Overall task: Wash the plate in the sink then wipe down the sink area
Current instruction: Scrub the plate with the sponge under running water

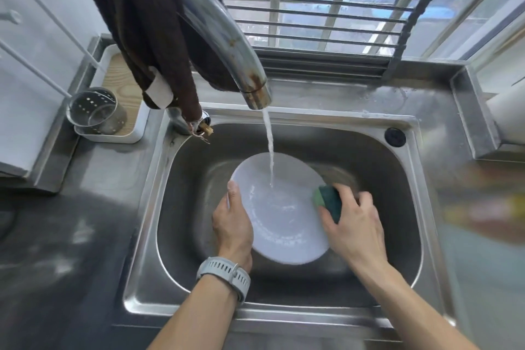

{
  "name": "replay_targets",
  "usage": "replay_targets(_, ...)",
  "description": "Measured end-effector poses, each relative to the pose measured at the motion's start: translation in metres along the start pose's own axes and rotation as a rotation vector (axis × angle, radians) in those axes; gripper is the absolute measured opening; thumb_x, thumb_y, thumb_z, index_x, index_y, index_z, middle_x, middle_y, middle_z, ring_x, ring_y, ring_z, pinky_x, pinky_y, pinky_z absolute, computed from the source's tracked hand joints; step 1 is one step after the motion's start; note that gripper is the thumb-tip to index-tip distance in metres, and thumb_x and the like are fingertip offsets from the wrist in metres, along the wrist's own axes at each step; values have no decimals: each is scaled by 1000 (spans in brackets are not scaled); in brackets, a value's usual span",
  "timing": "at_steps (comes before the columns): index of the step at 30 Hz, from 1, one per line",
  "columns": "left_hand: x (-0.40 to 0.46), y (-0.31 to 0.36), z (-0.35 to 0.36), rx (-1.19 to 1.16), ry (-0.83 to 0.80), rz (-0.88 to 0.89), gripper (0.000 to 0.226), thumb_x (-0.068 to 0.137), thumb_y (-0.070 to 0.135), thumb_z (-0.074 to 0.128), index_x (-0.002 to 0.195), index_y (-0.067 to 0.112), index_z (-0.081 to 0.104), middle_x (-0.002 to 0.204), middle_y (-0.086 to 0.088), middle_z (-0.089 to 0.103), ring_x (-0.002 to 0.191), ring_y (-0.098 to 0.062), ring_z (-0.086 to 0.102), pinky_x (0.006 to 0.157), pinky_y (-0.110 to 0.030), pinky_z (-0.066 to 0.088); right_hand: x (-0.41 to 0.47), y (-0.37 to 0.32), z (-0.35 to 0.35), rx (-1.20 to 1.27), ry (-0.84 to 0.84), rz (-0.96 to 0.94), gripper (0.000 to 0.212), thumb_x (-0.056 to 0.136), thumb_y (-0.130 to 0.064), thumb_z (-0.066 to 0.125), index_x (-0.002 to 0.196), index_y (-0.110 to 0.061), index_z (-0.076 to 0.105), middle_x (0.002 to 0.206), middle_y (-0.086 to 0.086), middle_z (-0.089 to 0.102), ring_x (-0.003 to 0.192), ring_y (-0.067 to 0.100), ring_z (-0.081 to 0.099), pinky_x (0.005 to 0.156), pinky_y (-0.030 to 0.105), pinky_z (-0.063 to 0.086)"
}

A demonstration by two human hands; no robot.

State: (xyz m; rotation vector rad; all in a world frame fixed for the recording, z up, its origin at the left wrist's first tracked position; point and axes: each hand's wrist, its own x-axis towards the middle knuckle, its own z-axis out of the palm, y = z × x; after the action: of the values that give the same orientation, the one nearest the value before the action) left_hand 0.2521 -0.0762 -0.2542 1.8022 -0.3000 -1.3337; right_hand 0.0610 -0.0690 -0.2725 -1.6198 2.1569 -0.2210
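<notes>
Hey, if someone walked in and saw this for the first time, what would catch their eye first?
Probably the white plate tilted in the middle of the steel sink, with water from the tap running onto it. The left hand grips the plate's left edge, while the right hand holds a green sponge at its right rim. Next, the dark brown cloth draped over the tap at upper left.

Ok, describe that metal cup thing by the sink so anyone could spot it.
Start at the steel sink and look past its back-left corner. A white tray sits there, holding the perforated metal cup, the only round container with punched holes.
</notes>
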Motion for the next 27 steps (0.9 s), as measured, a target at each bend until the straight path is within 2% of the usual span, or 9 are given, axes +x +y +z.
replay_targets(3,3,-2,6,-44,-44,-17,45,105,53,38,132,26,62,124,0,71,112,-22,68,105,-47,52,-40,-12,-6,-25,9,-113,53,88,-49,65,136,-33,49,111,-1,41,99,22,49,81,36,52)
replay_targets(6,4,-1,9,-106,-62,-93,50,105,52,37,138,21,58,131,-5,68,116,-26,67,107,-49,50,-68,-34,-4,26,-49,-241,58,85,-47,67,139,-37,47,116,-5,43,103,16,48,88,31,51)
replay_targets(11,2,1,4,-186,-167,-307,61,104,55,38,113,6,72,107,-20,76,95,-33,75,83,-43,60,-53,-78,10,98,-145,-404,60,88,-40,62,144,-38,40,125,-4,42,112,17,43,95,31,49)
replay_targets(14,6,2,-1,-147,-114,-241,58,105,52,39,117,6,71,110,-16,76,102,-31,73,91,-44,58,-16,-91,20,12,-101,-456,62,86,-37,64,144,-32,43,124,2,49,107,23,46,89,39,51)
replay_targets(18,8,4,-3,11,61,-148,46,106,46,40,132,13,61,124,-7,67,114,-30,65,105,-48,51,11,-67,2,-89,91,-295,63,80,-47,73,132,-14,56,111,7,59,95,28,50,85,42,49)
replay_targets(21,10,0,-7,110,78,-98,44,106,44,42,130,13,63,126,-6,67,115,-30,64,106,-49,51,10,-38,-32,-30,122,-110,65,75,-49,78,128,-16,60,111,6,58,98,27,49,88,38,43)
replay_targets(23,13,-4,-9,189,67,-79,39,106,40,44,127,14,64,125,-7,68,113,-30,64,103,-46,52,11,-26,-52,177,45,76,63,71,-47,83,125,-22,62,114,3,60,102,24,56,90,35,46)
replay_targets(25,16,-3,-11,261,55,-42,27,106,29,45,119,15,64,118,-9,69,102,-27,65,90,-37,53,22,-20,-61,533,-94,301,58,69,-38,88,119,-22,63,110,2,68,94,18,66,76,32,53)
replay_targets(27,17,1,-15,322,2,-9,24,104,21,45,124,23,57,116,-7,66,98,-24,63,81,-36,52,37,-17,-63,862,-297,483,60,65,-25,90,119,-16,64,105,8,73,83,21,69,62,29,51)
